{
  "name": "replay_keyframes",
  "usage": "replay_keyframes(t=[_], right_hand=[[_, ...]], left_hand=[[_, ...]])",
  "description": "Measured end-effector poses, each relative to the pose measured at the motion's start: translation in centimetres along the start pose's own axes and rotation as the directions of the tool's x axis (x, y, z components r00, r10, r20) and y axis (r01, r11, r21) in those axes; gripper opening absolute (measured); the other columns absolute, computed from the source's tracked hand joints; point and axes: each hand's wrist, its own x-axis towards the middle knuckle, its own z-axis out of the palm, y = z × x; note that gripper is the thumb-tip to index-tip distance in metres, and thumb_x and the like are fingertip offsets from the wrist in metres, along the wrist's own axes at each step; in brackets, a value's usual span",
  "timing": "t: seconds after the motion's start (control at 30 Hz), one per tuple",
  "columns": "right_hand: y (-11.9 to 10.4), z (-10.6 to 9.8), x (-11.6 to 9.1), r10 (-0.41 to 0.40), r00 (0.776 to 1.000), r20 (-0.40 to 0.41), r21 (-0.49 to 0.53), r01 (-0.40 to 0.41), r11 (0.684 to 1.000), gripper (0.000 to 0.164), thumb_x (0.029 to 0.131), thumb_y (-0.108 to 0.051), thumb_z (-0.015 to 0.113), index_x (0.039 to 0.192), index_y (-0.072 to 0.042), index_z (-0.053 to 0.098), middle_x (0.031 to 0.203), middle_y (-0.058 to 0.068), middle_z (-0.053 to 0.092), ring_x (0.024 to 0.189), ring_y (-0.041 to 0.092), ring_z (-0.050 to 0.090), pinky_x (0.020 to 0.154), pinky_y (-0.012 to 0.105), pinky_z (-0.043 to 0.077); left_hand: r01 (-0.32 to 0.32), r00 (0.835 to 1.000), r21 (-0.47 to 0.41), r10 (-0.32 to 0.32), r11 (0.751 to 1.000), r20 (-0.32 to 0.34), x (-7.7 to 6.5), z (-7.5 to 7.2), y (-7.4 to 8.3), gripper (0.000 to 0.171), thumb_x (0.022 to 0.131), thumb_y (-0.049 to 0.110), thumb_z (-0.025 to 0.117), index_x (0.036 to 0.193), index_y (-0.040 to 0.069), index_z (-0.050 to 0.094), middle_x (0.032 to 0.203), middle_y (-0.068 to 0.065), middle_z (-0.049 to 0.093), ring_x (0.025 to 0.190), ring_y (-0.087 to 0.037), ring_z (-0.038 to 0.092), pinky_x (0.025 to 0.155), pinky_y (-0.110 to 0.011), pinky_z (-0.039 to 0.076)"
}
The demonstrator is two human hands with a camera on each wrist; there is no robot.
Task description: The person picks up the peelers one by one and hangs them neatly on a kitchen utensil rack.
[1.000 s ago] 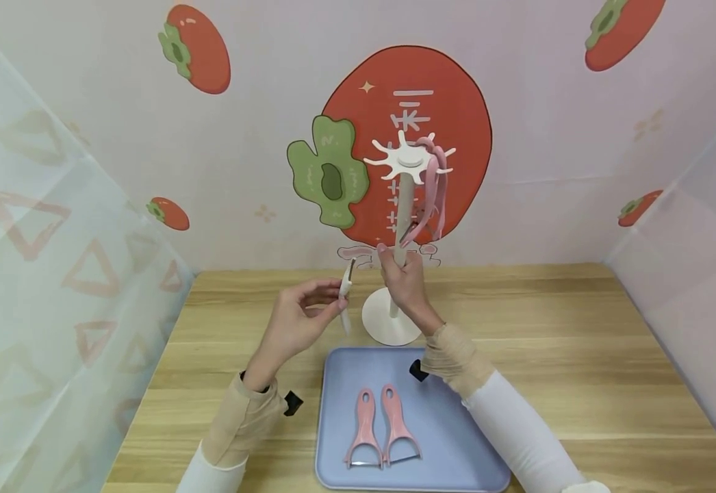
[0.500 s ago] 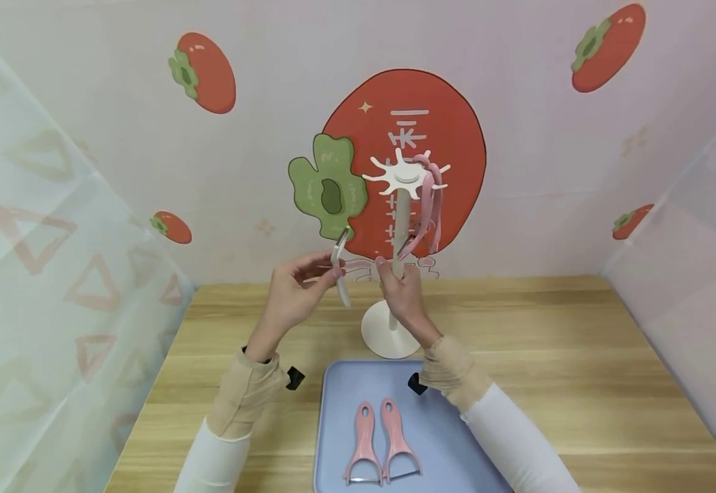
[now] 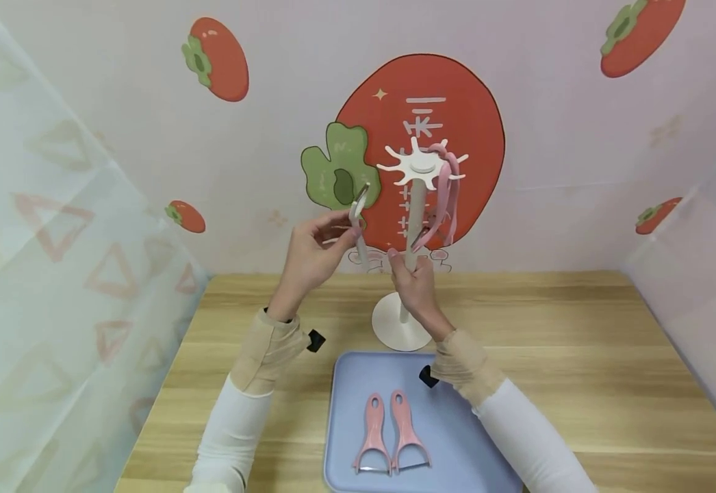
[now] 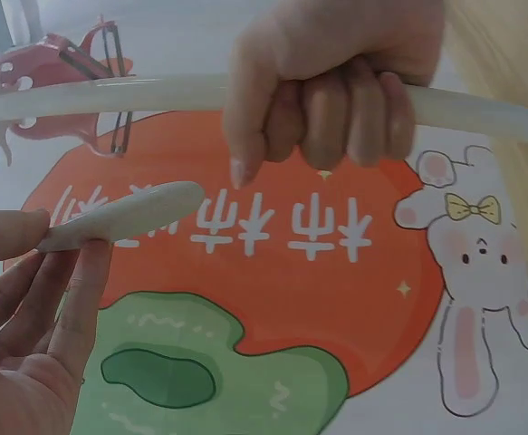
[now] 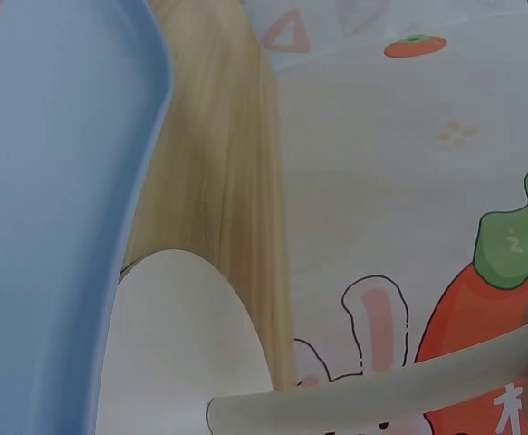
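Observation:
My left hand pinches a white peeler between thumb and fingers, its blade end up and its handle hanging down. In the left wrist view the handle points toward the stand's pole, apart from it. My right hand grips the pole of a white stand, below its ring of hooks; the fingers curl round it. Pink peelers, seemingly two, hang from hooks on the right side of the ring. The hooks at the left bear nothing.
A blue tray lies in front of the stand's round base, with two pink peelers side by side on it. The wooden table meets a printed back wall just behind the stand.
My left hand has risen with the white peeler toward the hook ring, and the peeler's tilt has changed. My right hand keeps its hold on the pole. The head view has shifted slightly.

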Motion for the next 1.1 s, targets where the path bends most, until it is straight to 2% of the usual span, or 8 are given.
replay_keyframes(t=[0.2, 0.37, 0.5, 0.63, 0.8, 1.03, 1.1], right_hand=[[0.0, 0.0, 0.1, -0.003, 1.000, -0.011, 0.019, 0.003, 1.000, 0.057, 0.105, -0.025, 0.057, 0.057, 0.000, 0.042, 0.043, -0.005, 0.036, 0.038, 0.007, 0.030, 0.038, 0.023, 0.019], [0.0, 0.1, 0.0, 0.001, 1.000, -0.003, 0.023, -0.001, 1.000, 0.058, 0.105, -0.024, 0.057, 0.055, 0.002, 0.041, 0.043, -0.005, 0.035, 0.037, 0.007, 0.029, 0.038, 0.023, 0.019], [0.1, 0.1, 0.0, -0.012, 1.000, 0.000, 0.020, 0.012, 1.000, 0.057, 0.105, -0.023, 0.056, 0.056, 0.001, 0.042, 0.043, -0.005, 0.035, 0.037, 0.006, 0.029, 0.038, 0.023, 0.019], [0.0, 0.1, 0.1, -0.020, 1.000, 0.012, 0.028, 0.020, 0.999, 0.057, 0.106, -0.024, 0.056, 0.055, -0.001, 0.042, 0.043, -0.005, 0.035, 0.037, 0.007, 0.029, 0.038, 0.024, 0.019], [0.0, 0.3, 0.1, 0.013, 0.999, 0.037, 0.042, -0.014, 0.999, 0.057, 0.106, -0.022, 0.056, 0.054, -0.002, 0.043, 0.044, -0.005, 0.038, 0.037, 0.008, 0.031, 0.038, 0.024, 0.021], [-0.2, 0.3, 0.1, 0.023, 1.000, -0.001, 0.056, -0.023, 0.998, 0.058, 0.105, -0.013, 0.056, 0.051, 0.001, 0.041, 0.041, -0.008, 0.037, 0.036, 0.004, 0.032, 0.037, 0.021, 0.023], [-0.2, 0.2, 0.2, 0.021, 1.000, -0.008, 0.053, -0.021, 0.998, 0.058, 0.105, -0.013, 0.056, 0.050, 0.001, 0.040, 0.041, -0.008, 0.037, 0.035, 0.004, 0.032, 0.037, 0.021, 0.022]], left_hand=[[-0.067, 0.998, 0.000, 0.067, 0.998, 0.005, 2.4, 0.3, 1.1, 0.034, 0.094, 0.014, 0.073, 0.122, -0.004, 0.072, 0.109, -0.018, 0.076, 0.102, -0.023, 0.072, 0.084, -0.036, 0.060], [-0.088, 0.996, -0.006, 0.088, 0.996, -0.012, 3.6, 0.4, 1.9, 0.032, 0.094, 0.016, 0.074, 0.121, -0.001, 0.074, 0.108, -0.014, 0.075, 0.102, -0.022, 0.072, 0.085, -0.035, 0.060], [-0.106, 0.994, -0.016, 0.105, 0.994, -0.028, 4.3, 0.6, 2.4, 0.033, 0.094, 0.016, 0.074, 0.120, -0.004, 0.073, 0.108, -0.014, 0.075, 0.100, -0.023, 0.073, 0.084, -0.036, 0.060], [-0.125, 0.991, -0.002, 0.125, 0.992, -0.041, 4.7, 0.8, 2.8, 0.034, 0.094, 0.015, 0.074, 0.121, -0.005, 0.072, 0.108, -0.016, 0.075, 0.100, -0.024, 0.073, 0.086, -0.037, 0.059], [-0.129, 0.990, 0.009, 0.129, 0.992, -0.053, 4.7, 0.7, 3.2, 0.033, 0.093, 0.010, 0.074, 0.122, -0.004, 0.073, 0.109, -0.018, 0.074, 0.099, -0.027, 0.073, 0.086, -0.035, 0.059], [-0.126, 0.992, -0.035, 0.124, 0.991, -0.038, 4.8, 1.2, 4.5, 0.031, 0.094, 0.003, 0.070, 0.122, -0.010, 0.070, 0.111, -0.028, 0.071, 0.100, -0.032, 0.072, 0.083, -0.037, 0.060], [-0.124, 0.992, -0.053, 0.122, 0.991, -0.034, 4.9, 1.4, 4.7, 0.030, 0.094, 0.002, 0.069, 0.122, -0.011, 0.070, 0.108, -0.028, 0.071, 0.100, -0.034, 0.071, 0.081, -0.039, 0.061]])
